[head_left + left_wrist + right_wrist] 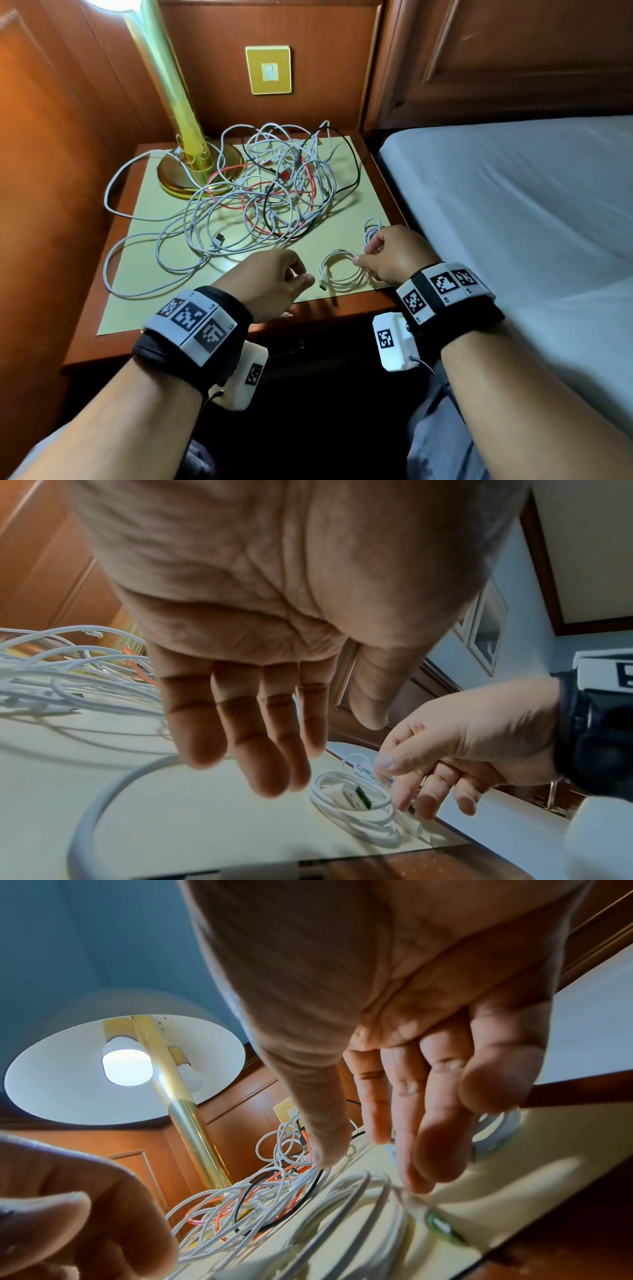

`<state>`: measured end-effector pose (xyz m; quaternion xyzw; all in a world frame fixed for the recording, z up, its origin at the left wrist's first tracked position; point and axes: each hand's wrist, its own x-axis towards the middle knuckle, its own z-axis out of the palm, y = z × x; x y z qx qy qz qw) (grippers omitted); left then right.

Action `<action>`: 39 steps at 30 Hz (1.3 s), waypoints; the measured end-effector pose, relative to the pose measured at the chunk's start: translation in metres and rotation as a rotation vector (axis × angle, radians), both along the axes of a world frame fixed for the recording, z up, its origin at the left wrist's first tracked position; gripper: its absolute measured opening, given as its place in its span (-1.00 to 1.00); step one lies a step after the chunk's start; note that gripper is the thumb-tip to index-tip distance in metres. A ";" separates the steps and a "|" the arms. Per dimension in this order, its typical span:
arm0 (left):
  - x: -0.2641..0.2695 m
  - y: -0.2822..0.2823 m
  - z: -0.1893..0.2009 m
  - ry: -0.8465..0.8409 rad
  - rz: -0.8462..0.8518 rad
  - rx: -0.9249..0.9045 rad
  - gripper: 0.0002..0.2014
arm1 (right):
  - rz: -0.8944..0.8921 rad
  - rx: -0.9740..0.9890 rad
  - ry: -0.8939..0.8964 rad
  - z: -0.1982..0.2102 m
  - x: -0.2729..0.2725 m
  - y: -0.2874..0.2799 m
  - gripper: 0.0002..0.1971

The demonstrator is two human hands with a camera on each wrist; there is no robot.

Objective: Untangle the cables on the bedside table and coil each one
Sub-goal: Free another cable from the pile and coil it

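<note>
A tangle of white, red and black cables [274, 185] [68, 674] [260, 1204] covers the middle and back of the bedside table [222, 335]. One white cable lies as a coil [337, 254] [359, 826] [342, 1183] near the front right, its USB plug pointing left. My right hand [363, 260] [400, 777] [369, 1156] hovers at that coil's right edge, fingers extended and tips touching its strands. A second small white coil [372, 229] [493, 1131] lies just behind this hand. Just left of the coil, my left hand [301, 277] [274, 764] hangs relaxed and holds nothing.
A brass lamp [191, 164] [185, 1123] stands at the back left with cables looped round its base. One white cable [113, 192] trails over the left edge. A pale yellow mat [154, 301] covers the tabletop. A bed [513, 205] adjoins on the right; a wall switch [269, 70] is behind.
</note>
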<state>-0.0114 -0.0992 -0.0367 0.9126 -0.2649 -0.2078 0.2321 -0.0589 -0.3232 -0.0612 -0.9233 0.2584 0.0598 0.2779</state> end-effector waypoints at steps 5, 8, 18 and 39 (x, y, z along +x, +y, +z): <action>-0.001 0.007 0.003 0.002 0.000 0.030 -0.72 | -0.011 0.024 -0.013 0.003 -0.001 0.001 -0.81; 0.000 0.013 0.004 0.000 0.016 0.025 -0.72 | -0.044 0.020 -0.027 0.005 0.000 0.003 -0.83; 0.005 0.029 0.004 -0.006 0.030 0.059 -0.73 | -0.015 -0.036 -0.004 0.009 0.007 0.017 -0.81; 0.016 0.047 -0.018 -0.046 0.087 0.340 -0.77 | -0.059 -0.010 -0.170 0.018 0.019 0.032 -0.85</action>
